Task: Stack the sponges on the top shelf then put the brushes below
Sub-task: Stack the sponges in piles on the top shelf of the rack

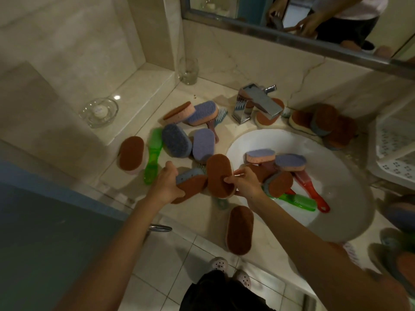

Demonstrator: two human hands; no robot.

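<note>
1. Head view: the left hand (167, 182) is closed around a brown-and-blue sponge (190, 184) at the front edge of the table (139, 102), just left of the sink (336, 182)
2. The right hand (246, 181) pinches the lower end of a brown oval sponge (219, 175) that stands tilted, touching the sponge in the left hand
3. More sponges lie loose on the table: a brown one (131, 156) far left, two blue ones (177, 140) behind the hands, a pink-edged pair (193, 113) near the wall, and a brown one (239, 230) at the front rim
4. A green brush (152, 157) lies between the far-left sponge and the blue ones
5. Inside the sink sit several sponges (260, 156), a red brush (312, 191) and another green brush (301, 202)
6. A heap of brown sponges (325, 122) rests right of the tap (258, 104)
7. The white shelf (395, 158) stands at the right edge, well apart from both hands
</note>
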